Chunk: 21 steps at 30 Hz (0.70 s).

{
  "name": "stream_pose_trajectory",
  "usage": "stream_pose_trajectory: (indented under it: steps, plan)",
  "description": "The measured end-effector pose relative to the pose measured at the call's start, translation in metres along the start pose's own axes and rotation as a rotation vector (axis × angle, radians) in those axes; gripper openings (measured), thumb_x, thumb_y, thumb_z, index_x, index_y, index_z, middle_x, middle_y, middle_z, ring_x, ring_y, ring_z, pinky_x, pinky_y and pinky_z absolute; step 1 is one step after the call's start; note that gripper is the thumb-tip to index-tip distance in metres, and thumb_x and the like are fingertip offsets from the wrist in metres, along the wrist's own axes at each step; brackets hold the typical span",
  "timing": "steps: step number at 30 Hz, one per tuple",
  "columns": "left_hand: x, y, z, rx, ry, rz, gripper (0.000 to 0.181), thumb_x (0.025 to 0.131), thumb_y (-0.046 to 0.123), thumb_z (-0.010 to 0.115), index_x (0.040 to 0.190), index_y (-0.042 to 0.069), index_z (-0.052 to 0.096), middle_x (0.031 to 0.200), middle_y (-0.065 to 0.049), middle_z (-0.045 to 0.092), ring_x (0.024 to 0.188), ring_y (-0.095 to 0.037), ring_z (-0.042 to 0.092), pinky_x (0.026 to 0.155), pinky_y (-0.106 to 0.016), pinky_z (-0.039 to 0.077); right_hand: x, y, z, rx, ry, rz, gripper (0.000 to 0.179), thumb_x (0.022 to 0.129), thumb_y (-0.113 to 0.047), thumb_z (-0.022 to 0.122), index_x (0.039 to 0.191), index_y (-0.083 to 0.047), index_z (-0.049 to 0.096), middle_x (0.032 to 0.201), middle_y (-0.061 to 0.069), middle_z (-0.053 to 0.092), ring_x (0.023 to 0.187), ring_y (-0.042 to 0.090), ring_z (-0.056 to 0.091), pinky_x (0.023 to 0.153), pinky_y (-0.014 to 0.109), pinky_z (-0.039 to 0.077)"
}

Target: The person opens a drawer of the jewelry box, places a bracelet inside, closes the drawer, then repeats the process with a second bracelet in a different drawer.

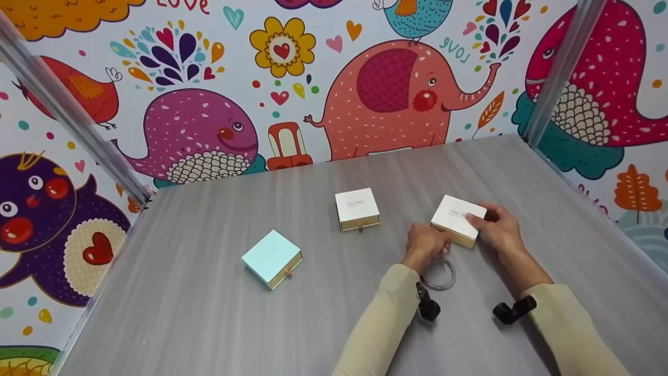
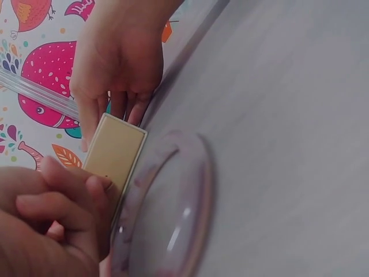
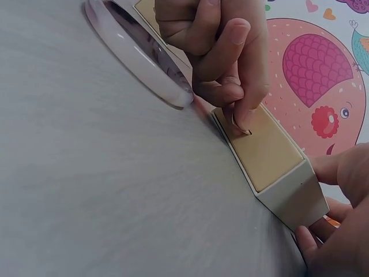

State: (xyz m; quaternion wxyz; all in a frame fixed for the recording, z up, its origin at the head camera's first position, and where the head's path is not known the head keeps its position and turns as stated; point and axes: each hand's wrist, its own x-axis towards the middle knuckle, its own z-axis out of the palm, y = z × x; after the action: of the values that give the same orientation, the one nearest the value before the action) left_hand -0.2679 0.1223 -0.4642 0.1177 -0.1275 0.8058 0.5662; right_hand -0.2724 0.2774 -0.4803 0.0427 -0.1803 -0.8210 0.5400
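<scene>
A small white drawer-style gift box [image 1: 455, 215] with a tan front sits at the right of the table. My right hand [image 1: 500, 230] grips its right side, thumb on the lid. At the box's front, my left hand [image 1: 425, 244] pinches the small pull tab [image 3: 241, 129], as the right wrist view shows. The tan drawer front [image 2: 118, 147] looks flush with the sleeve. A translucent greyish-purple bangle [image 2: 203, 190] lies on the table just in front of the box, beside my left hand. What the box contains is hidden.
A second white box [image 1: 356, 207] stands left of my hands, its tab facing forward. Farther left is a mint-green box [image 1: 270, 256], turned at an angle. Cartoon-printed walls [image 1: 292, 104] border the grey table [image 1: 198, 313] at the back and sides.
</scene>
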Motion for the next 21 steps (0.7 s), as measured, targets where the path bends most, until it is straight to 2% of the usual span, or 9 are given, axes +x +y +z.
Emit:
stream_pose_trajectory:
  steps: [9,17,21]
  plan:
    - [-0.0037,0.0002,-0.0016,0.013,0.008,-0.001,0.036,0.081,0.005,0.076,0.051,0.011,0.057,0.041,0.006,0.047,0.038,-0.005,0.043,0.038,-0.019,0.029,0.0006,-0.0006,-0.0004,-0.009,-0.011,-0.015,0.062,0.097,-0.029,0.066,0.146,0.000,0.044,0.148,0.023,0.047,0.130,0.031,0.045,0.106,0.038,0.037]
    - [-0.0076,0.0000,-0.0034,0.064,0.018,0.039,0.033,0.080,0.007,0.078,0.051,0.008,0.061,0.038,0.006,0.044,0.036,-0.005,0.042,0.040,-0.020,0.027,0.0014,0.0016,-0.0036,-0.037,-0.017,-0.050,0.062,0.097,-0.030,0.066,0.146,0.001,0.044,0.144,0.025,0.049,0.125,0.030,0.048,0.092,0.026,0.037]
    - [-0.0087,-0.0007,-0.0043,0.072,0.009,0.040,0.034,0.081,0.007,0.078,0.051,0.009,0.060,0.039,0.006,0.045,0.037,-0.005,0.043,0.040,-0.021,0.028,0.0014,0.0020,-0.0033,-0.039,-0.023,-0.052,0.062,0.097,-0.030,0.065,0.147,0.001,0.044,0.144,0.025,0.049,0.125,0.030,0.048,0.091,0.025,0.036]
